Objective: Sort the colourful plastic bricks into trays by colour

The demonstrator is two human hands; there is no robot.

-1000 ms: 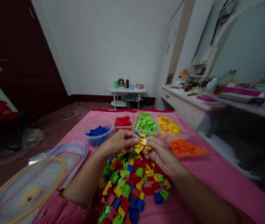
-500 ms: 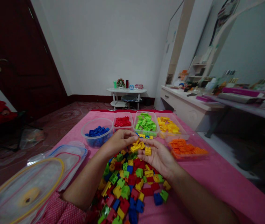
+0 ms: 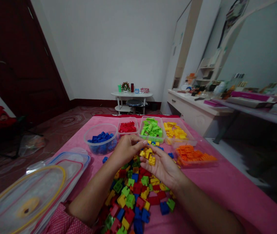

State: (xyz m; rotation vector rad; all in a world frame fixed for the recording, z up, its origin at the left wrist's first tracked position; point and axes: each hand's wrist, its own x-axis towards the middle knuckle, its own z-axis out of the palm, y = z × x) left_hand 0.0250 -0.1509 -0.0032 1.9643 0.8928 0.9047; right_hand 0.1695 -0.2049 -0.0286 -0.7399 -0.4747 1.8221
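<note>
A bowl (image 3: 101, 149) and four boxes (image 3: 190, 136), from eleven to two o'clock, already hold single colours; the mixed pile (image 3: 130, 201) is still ungrouped. At its twelve-o'clock edge, the right hand (image 3: 164, 166) cradles yellow blocks (image 3: 152, 160); whether the left hand (image 3: 129, 148) grips any cannot be told.

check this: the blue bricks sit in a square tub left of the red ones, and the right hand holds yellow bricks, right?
Not quite: the head view shows the blue bricks in a round tub, not a square one, left of the red bricks; the right hand does hold yellow bricks.
</note>
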